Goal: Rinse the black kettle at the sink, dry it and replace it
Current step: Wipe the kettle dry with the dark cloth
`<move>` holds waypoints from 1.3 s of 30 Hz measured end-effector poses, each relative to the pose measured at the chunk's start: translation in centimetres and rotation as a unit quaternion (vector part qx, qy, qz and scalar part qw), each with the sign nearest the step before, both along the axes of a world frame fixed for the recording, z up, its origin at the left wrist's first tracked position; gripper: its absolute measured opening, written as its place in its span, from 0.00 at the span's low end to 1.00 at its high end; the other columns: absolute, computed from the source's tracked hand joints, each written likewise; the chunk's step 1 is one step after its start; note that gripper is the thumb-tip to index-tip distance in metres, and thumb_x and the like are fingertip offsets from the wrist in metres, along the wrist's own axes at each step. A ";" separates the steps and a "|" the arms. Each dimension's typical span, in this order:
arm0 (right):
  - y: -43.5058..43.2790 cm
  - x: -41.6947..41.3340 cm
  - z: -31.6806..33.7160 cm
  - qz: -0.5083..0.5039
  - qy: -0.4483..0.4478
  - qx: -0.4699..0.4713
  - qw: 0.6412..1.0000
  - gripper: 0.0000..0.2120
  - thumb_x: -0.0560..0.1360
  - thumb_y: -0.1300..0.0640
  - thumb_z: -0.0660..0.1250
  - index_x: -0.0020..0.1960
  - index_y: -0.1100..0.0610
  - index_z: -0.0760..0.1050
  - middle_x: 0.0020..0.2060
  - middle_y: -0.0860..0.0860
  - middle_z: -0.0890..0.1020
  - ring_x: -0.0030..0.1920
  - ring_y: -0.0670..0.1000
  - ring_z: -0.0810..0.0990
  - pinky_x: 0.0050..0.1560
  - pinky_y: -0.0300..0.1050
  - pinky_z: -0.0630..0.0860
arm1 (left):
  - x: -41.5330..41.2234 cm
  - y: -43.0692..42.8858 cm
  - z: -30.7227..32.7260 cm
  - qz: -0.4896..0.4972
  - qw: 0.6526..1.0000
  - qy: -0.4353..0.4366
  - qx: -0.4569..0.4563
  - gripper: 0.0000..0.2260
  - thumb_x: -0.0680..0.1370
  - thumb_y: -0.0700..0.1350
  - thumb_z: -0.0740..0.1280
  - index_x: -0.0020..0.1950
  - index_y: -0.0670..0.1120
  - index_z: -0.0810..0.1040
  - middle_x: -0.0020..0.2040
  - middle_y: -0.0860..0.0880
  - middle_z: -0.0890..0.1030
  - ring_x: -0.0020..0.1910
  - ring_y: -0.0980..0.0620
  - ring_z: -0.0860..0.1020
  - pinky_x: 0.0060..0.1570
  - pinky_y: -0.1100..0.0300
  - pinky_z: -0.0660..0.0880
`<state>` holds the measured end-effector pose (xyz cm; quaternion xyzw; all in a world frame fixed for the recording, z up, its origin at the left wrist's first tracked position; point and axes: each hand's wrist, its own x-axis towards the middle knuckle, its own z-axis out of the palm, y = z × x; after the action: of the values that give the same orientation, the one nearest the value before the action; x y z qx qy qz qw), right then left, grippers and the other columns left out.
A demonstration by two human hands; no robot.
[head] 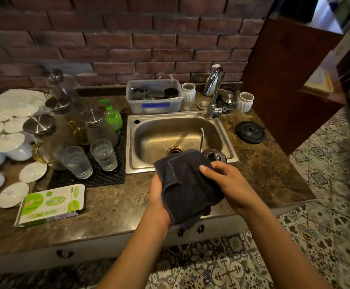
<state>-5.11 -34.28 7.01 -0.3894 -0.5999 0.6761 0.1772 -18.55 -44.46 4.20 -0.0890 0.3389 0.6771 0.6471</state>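
A dark grey cloth (187, 184) is wrapped over the black kettle, which is almost wholly hidden; only a dark sliver (207, 211) shows below the cloth. I hold the bundle above the counter's front edge, just in front of the sink (147, 140). My left hand (156, 195) holds it from the left, fingers hidden under the cloth. My right hand (226, 182) grips the cloth from the right, thumb on top. A black round kettle lid (250, 132) lies on the counter right of the sink.
The tap (212, 90) stands behind the sink. A dark knobbed round piece (214, 156) sits at the sink's front right corner. Glasses (104, 154), carafes and a green soap bottle (112, 116) stand on the left, with white plates (9, 140) and a green-and-white box (53, 203).
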 end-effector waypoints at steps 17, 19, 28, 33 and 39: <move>8.7 10.1 2.1 -0.116 0.132 -0.067 0.982 0.10 0.80 0.57 0.66 0.59 0.61 0.75 0.49 0.56 0.87 0.51 0.54 0.87 0.44 0.45 0.83 | 7.7 8.1 2.1 -0.036 0.949 0.312 0.003 0.48 0.66 0.27 0.77 0.76 0.62 0.65 0.67 0.44 0.79 0.61 0.43 0.82 0.52 0.46 0.83; 10.6 11.2 1.9 -0.115 0.143 -0.080 0.980 0.09 0.80 0.58 0.66 0.58 0.60 0.75 0.48 0.56 0.87 0.50 0.54 0.87 0.43 0.45 0.83 | 8.9 10.8 2.1 -0.002 0.948 0.318 -0.012 0.40 0.73 0.29 0.73 0.75 0.62 0.67 0.68 0.43 0.78 0.59 0.43 0.83 0.49 0.49 0.84; 20.7 15.8 -1.9 -0.131 0.094 -0.112 0.981 0.07 0.81 0.56 0.66 0.56 0.57 0.78 0.48 0.54 0.88 0.49 0.53 0.87 0.47 0.50 0.81 | 13.1 21.8 -1.6 0.019 0.969 0.219 -0.110 0.16 0.83 0.51 0.64 0.71 0.61 0.73 0.66 0.47 0.81 0.60 0.43 0.83 0.58 0.41 0.81; 26.3 17.2 -6.8 -0.155 0.034 -0.169 0.973 0.07 0.83 0.58 0.64 0.59 0.56 0.77 0.53 0.57 0.87 0.48 0.53 0.88 0.43 0.48 0.82 | 14.6 26.6 -5.6 -0.033 0.960 0.249 -0.125 0.43 0.76 0.30 0.70 0.78 0.67 0.58 0.67 0.40 0.79 0.58 0.40 0.84 0.48 0.48 0.83; 32.0 16.9 -11.7 -0.145 -0.042 -0.220 0.964 0.12 0.84 0.62 0.58 0.66 0.56 0.73 0.59 0.60 0.83 0.57 0.60 0.84 0.52 0.56 0.82 | 14.8 31.2 -9.7 -0.086 0.947 0.277 -0.141 0.33 0.75 0.23 0.63 0.71 0.54 0.75 0.67 0.42 0.79 0.63 0.43 0.79 0.50 0.53 0.81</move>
<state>11.82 -2.30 -4.74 -0.5301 -0.3801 0.7414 0.1577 -3.78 -13.23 -5.47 0.0413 0.6031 0.5624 0.5642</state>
